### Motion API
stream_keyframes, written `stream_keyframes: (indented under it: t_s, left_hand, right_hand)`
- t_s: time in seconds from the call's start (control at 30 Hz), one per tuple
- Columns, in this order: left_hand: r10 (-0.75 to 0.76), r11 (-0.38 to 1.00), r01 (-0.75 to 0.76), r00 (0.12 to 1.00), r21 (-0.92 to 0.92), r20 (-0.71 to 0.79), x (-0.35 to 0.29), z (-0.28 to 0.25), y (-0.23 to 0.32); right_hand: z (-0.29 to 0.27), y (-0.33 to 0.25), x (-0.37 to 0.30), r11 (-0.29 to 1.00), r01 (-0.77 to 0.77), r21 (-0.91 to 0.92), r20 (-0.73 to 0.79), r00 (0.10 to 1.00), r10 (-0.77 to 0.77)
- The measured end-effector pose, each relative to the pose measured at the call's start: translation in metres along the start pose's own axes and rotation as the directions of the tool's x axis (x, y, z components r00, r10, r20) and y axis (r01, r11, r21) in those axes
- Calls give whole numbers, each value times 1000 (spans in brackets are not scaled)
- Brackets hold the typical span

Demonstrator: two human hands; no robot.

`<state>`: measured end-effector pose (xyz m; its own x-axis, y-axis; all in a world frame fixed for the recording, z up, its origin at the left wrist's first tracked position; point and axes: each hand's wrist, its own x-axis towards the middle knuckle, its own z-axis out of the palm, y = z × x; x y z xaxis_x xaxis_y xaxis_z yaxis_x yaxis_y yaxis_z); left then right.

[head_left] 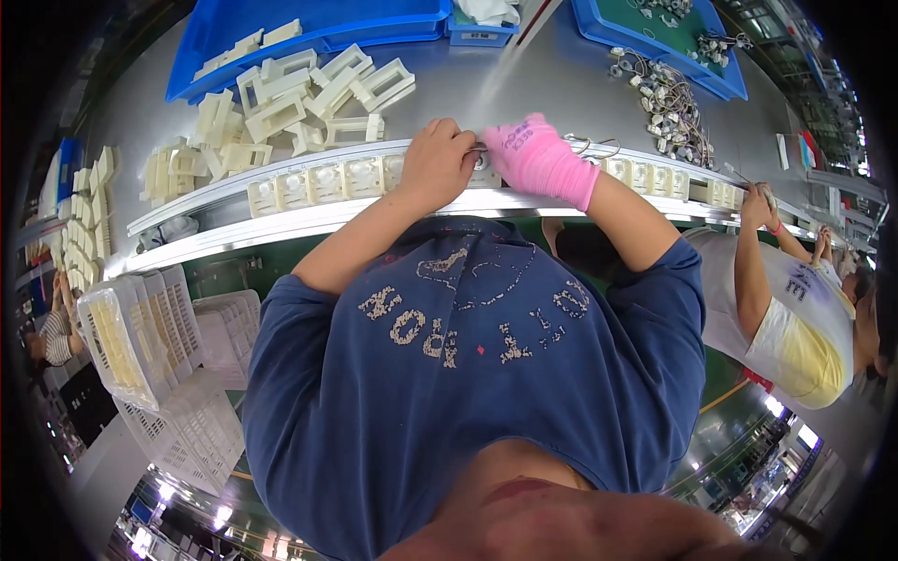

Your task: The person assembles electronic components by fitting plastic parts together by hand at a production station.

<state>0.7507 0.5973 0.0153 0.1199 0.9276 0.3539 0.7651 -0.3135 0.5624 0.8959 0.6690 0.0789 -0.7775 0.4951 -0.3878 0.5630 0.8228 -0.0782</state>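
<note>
My bare left hand [438,166] is over the metal rail track [379,150], fingers closed at their tips. Close beside it, my right hand [543,161] wears a pink knitted glove, its fingers curled in toward the left. A small dark, metallic-looking piece shows between the two hands; the fingers hide most of it, and its kind is unclear. Thin looped wires [596,147] lie just right of the glove. Cream plastic housings [327,181] sit in a row in the track left of my hands, and more housings [645,176] continue to the right.
Loose cream plastic frames [281,107] are heaped behind the track, near a large blue tray [341,39]. Wired small parts [666,107] form a pile at the right, by another blue tray [725,82]. A co-worker [776,299] works at the right. White crates [178,411] stand at lower left.
</note>
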Motion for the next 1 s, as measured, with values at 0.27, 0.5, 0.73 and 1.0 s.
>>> stream_keyframes:
  t_s: [0.27, 0.5, 0.73, 1.0]
  left_hand:
    - [-16, 1000, 17, 999, -2, 37, 1, -2, 1]
    - [-40, 999, 40, 999, -6, 34, 3, -1, 1]
    - [-156, 987, 156, 988, -21, 22, 8, 4, 6]
    - [-94, 995, 94, 996, 15, 7, 1, 5, 5]
  right_hand:
    - [-10, 7, 2, 856, -173, 488, 64, 985, 162]
    - [8, -8, 5, 999, -47, 1, -85, 995, 47]
    - [-1, 0, 2, 965, 100, -241, -197, 969, -149]
    - [-2, 0, -1, 971, 71, -228, -93, 991, -94]
